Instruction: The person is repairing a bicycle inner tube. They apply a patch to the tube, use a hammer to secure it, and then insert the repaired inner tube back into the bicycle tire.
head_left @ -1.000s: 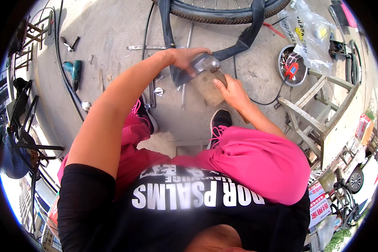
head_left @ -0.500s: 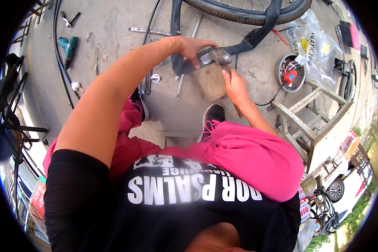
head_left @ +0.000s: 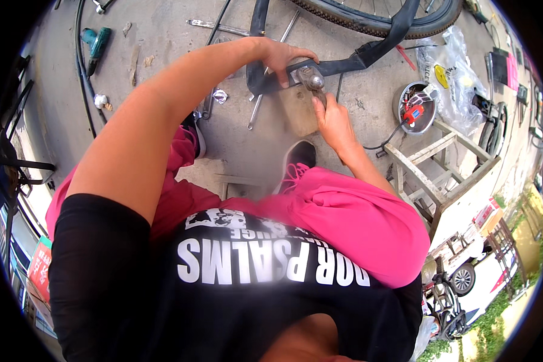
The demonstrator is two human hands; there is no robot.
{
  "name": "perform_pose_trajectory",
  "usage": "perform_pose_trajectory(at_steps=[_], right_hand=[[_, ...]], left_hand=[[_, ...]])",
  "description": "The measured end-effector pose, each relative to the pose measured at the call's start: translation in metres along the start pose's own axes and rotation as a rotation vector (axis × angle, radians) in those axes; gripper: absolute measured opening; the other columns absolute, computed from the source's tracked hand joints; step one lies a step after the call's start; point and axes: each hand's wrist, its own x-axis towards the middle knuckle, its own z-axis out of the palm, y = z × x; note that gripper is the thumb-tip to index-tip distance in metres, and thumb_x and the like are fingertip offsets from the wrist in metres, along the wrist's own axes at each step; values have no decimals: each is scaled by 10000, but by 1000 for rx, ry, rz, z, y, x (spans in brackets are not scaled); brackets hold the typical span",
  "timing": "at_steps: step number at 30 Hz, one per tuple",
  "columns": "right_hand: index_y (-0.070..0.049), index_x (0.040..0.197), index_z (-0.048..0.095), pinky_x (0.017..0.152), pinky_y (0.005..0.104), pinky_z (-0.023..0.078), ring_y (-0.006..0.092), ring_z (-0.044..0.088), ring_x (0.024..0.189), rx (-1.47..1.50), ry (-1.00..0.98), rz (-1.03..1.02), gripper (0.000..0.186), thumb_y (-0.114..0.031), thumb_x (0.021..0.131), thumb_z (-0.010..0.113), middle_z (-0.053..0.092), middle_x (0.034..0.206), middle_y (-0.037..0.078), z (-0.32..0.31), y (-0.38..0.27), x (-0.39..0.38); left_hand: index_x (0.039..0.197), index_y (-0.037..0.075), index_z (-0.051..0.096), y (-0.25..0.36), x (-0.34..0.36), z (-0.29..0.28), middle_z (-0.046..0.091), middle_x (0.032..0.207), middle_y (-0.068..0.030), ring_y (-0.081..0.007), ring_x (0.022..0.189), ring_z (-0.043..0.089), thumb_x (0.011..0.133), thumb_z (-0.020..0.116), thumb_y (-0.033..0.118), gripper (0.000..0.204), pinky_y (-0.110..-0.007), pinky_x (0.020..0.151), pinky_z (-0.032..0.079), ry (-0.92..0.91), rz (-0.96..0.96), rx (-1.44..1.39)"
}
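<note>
A: What is the left hand (head_left: 282,55) doing?

B: It lies palm down on a black inner tube (head_left: 344,62), fingers pressed together over the rubber and pinning it against a small wooden block (head_left: 300,111) that stands on the concrete floor (head_left: 163,42).

A: And the right hand (head_left: 332,117)?

B: Its grip is wrapped around the handle of a small power grinder (head_left: 311,80). The grinder's rounded metal head sits right at the tube, just beside the left fingertips. Whether the head touches the rubber I cannot tell.

A: Where does the tube run?

B: From under the left hand it stretches toward the far right and curves up over a bicycle tyre (head_left: 374,18) lying at the far edge of the floor.

A: What else lies around?

B: A thin dark cable (head_left: 387,140) trails from the right wrist toward a round tin (head_left: 414,107) holding red and white bits, near the right edge. Beside the tin is a clear plastic bag (head_left: 449,69), and nearer to the person a bare wooden stool frame (head_left: 440,166). On the far left of the floor lies a teal power tool (head_left: 96,42) next to a black hose (head_left: 81,78). Long metal rods (head_left: 214,27) lie just left of the block.

A: And the person?

B: Squatting, in pink trousers (head_left: 356,217) and a black shirt, one dark shoe (head_left: 297,161) with pink laces just below the block.
</note>
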Motion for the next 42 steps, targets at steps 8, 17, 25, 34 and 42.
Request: perform_pose_trajectory(at_steps=[8,17,25,34,42], right_hand=[[30,971,512,632,557,435,533,562,780,-22,53,-60,442,-406,996,441,593,766,327,9,3,10],[83,1003,531,703,567,467,540,585,808,-57,-50,-19,490,-399,983,446,599,797,363,-6,-16,19],[86,1009,539,710,563,469,534,587,830,-28,-28,28,497,-400,987,437,604,816,363,-24,-22,20],[88,954,551,718,561,473,524,592,831,49,-23,78,502,-399,989,434,610,824,352,-22,-15,17],[70,987,548,718,571,471,529,590,826,-19,-60,65,497,-418,972,457,601,815,368,-24,-18,9]], left_hand=[[1432,261,331,3,-3,3,549,1310,-111,-263,1236,495,569,865,32,1041,-364,1031,400,9,3,-5],[1432,255,333,-13,7,6,551,1302,-101,-268,1243,483,583,857,16,1027,-381,1043,391,-4,14,-75],[1440,243,328,-22,11,7,545,1326,-84,-256,1256,478,567,875,58,1046,-376,1061,377,12,42,-56],[1447,221,328,-15,10,7,568,1301,-89,-254,1242,491,564,874,61,1050,-367,1037,398,43,-3,4],[1455,239,294,-2,3,5,561,1305,-85,-248,1223,497,582,852,15,1060,-364,1045,397,10,-28,0]])
